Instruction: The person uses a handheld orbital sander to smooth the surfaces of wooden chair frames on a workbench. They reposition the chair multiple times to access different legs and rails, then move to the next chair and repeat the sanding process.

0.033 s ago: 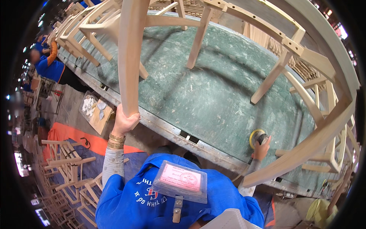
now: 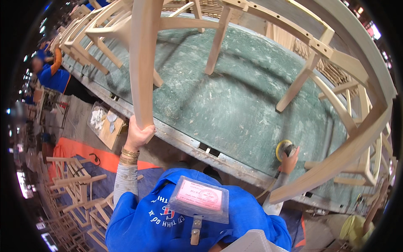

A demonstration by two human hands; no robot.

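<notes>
A pale wooden chair frame (image 2: 145, 63) stands over the green worktable (image 2: 226, 113), its curved parts rising close in front of me. My left hand (image 2: 140, 132) is closed around the lower end of its thick left leg, just over the table's near edge. To the right, my right hand (image 2: 289, 163) grips a round power sander (image 2: 284, 149) with a yellow-rimmed pad. The sander is tilted, its pad side toward the left. I cannot tell whether the pad touches any wood. A curved wooden piece (image 2: 336, 161) of the frame passes over my right forearm.
More chair frames (image 2: 94, 33) line the table's far left, others (image 2: 369, 168) its right end. A plastic tub (image 2: 98, 117) and board (image 2: 111, 130) sit below the near edge. Chair parts (image 2: 79, 180) lie on blue and orange sheets. A co-worker (image 2: 52, 75) stands far left.
My right hand and the sander have shifted slightly away from me. My left hand keeps its grip on the chair leg.
</notes>
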